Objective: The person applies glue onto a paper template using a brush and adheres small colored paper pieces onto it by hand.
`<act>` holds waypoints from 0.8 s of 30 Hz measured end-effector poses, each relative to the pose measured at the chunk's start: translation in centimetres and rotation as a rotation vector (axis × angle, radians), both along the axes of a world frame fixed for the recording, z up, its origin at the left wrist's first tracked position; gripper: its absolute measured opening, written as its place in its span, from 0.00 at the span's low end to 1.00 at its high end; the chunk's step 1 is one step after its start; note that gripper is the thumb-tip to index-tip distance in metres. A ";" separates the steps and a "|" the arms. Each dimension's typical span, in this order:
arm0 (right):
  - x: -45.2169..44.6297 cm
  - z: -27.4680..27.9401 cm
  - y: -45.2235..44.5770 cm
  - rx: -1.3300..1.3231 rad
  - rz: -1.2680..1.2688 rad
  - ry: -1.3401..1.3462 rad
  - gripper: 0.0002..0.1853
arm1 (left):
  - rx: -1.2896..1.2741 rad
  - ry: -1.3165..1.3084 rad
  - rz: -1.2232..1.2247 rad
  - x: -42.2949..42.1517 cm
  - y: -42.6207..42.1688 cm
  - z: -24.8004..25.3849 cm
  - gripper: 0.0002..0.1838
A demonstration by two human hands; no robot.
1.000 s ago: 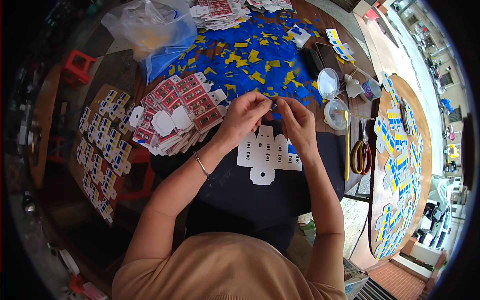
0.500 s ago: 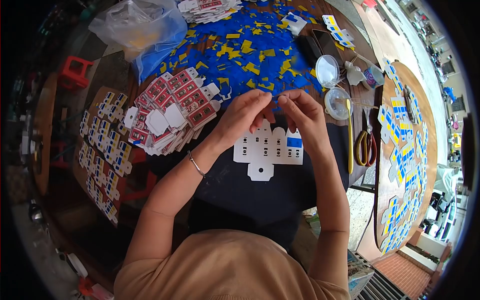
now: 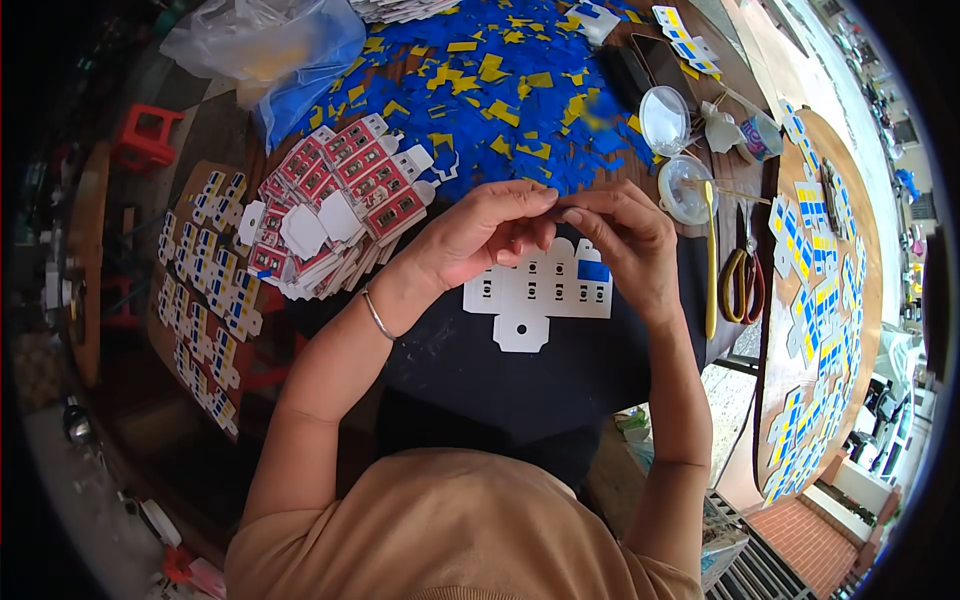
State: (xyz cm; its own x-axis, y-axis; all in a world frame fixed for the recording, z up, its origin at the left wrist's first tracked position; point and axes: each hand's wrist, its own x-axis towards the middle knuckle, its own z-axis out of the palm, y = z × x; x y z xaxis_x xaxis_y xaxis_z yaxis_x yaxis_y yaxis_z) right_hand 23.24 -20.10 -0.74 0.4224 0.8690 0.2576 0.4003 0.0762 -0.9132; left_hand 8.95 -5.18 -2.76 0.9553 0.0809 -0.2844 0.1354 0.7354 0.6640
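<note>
Hands (image 3: 490,235) over card's far edge (image 3: 582,242)

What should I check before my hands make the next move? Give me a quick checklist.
1. White die-cut card lying on the dark cloth: ok.
2. Whole card in view: not ok, the left hand and right hand hide part of it.
3. Small piece pinched at the fingertips: cannot tell.
4. Blue rectangular patch on the card: ok; whether it is firmly stuck, cannot tell.
5. Red-handled scissors off the card: ok, they lie to the right.
</note>
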 end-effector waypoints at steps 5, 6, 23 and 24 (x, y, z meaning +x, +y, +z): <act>0.2 -0.4 -0.2 0.008 -0.045 -0.127 0.09 | 0.053 0.058 0.039 0.0 -0.2 0.5 0.08; 0.0 0.0 -0.2 -0.036 -0.082 -0.143 0.08 | 0.072 0.061 0.054 0.1 -0.2 0.5 0.08; 0.7 0.8 -2.2 -0.295 -0.157 0.178 0.08 | 0.977 -0.087 0.187 0.6 -2.4 0.4 0.08; 0.7 1.0 -2.3 -0.303 -0.149 0.181 0.08 | 0.980 -0.074 0.176 0.6 -2.5 0.6 0.07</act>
State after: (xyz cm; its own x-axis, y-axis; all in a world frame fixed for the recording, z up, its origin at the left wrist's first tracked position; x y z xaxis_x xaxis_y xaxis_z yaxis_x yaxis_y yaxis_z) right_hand 23.98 -22.40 0.22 0.5651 0.8199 -0.0916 0.2171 -0.2548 -0.9423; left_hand 9.54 -7.67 -2.17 0.9197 0.3903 0.0438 0.0104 -0.1357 0.9907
